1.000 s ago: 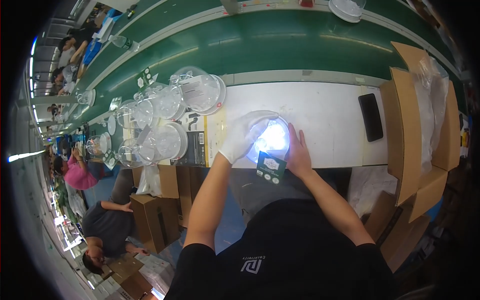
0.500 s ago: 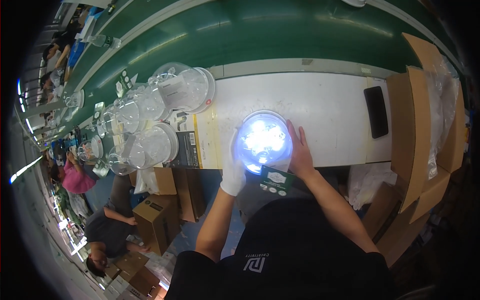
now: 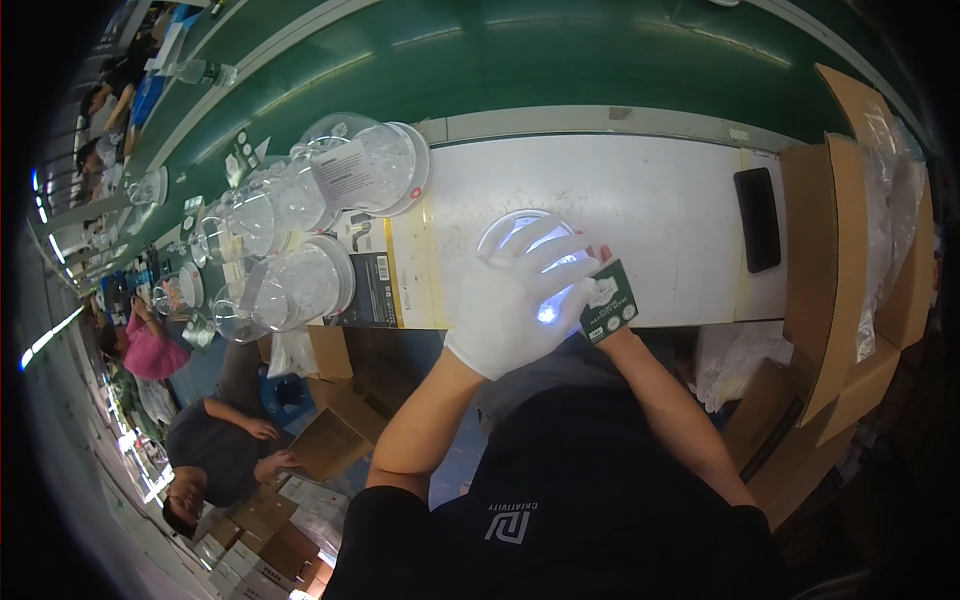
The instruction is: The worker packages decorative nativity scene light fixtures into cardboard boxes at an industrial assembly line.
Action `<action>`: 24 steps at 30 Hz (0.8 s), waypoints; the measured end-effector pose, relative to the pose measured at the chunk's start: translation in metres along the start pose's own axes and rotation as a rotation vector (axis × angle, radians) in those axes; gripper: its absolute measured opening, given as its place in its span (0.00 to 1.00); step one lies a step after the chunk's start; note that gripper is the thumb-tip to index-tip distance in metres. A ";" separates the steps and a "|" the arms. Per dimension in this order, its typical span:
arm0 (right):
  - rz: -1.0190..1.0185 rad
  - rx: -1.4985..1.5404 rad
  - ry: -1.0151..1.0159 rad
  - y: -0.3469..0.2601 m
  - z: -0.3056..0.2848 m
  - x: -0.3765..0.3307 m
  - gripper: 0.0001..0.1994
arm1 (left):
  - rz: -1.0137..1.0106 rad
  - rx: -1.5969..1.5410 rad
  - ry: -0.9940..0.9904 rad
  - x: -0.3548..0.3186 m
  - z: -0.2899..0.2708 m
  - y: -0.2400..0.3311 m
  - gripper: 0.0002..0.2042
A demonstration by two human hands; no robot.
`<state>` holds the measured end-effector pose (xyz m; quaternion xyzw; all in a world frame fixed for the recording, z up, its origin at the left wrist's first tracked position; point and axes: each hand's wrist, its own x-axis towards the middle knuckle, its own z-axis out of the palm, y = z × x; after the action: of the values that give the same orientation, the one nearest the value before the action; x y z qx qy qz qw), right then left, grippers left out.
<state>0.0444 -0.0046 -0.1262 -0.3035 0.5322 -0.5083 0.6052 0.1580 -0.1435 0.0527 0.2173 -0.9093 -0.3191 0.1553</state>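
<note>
A lit clear dome on a round white base (image 3: 548, 312) glows bluish white at the near edge of the white worktop. My left hand (image 3: 520, 300), in a white glove, lies across the dome with its fingers curved over it, covering most of it. At the dome's right side is my bare right hand (image 3: 622, 345), largely hidden behind a green printed hang tag (image 3: 608, 302); only fingertips and the wrist area show. The tag hangs beside the dome. Left of my hands, several unlit clear domes (image 3: 300, 280) with white bases lie on their sides, some with paper tags.
A black phone (image 3: 757, 220) lies on the worktop's right part. Beyond it stands an open cardboard box (image 3: 835, 270) with clear plastic bags. A green conveyor surface (image 3: 560, 70) runs along the far side. At lower left, another person (image 3: 225, 440) handles a carton (image 3: 335, 435).
My gloved left hand has moved from the dome's left side up over its top, dimming the glare. The green tag has shifted right and up. The other person's carton has tipped.
</note>
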 end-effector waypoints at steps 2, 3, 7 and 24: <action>-0.353 -1.186 -0.015 0.002 -0.008 -0.003 0.36 | -0.089 0.085 0.239 -0.024 0.008 -0.007 0.14; -0.332 -1.147 0.054 -0.001 -0.001 -0.003 0.40 | -0.101 0.100 0.253 -0.036 0.011 -0.010 0.14; -0.377 -1.058 0.088 -0.004 -0.004 -0.005 0.54 | -0.228 0.037 0.493 -0.067 0.010 -0.019 0.14; -0.031 -0.298 -0.033 -0.096 0.075 -0.061 0.19 | 0.016 -0.411 -0.174 -0.143 -0.074 0.041 0.16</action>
<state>0.0930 0.0113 0.0004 -0.4068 0.5869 -0.4279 0.5541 0.2997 -0.0816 0.1141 0.1457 -0.8368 -0.5140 0.1198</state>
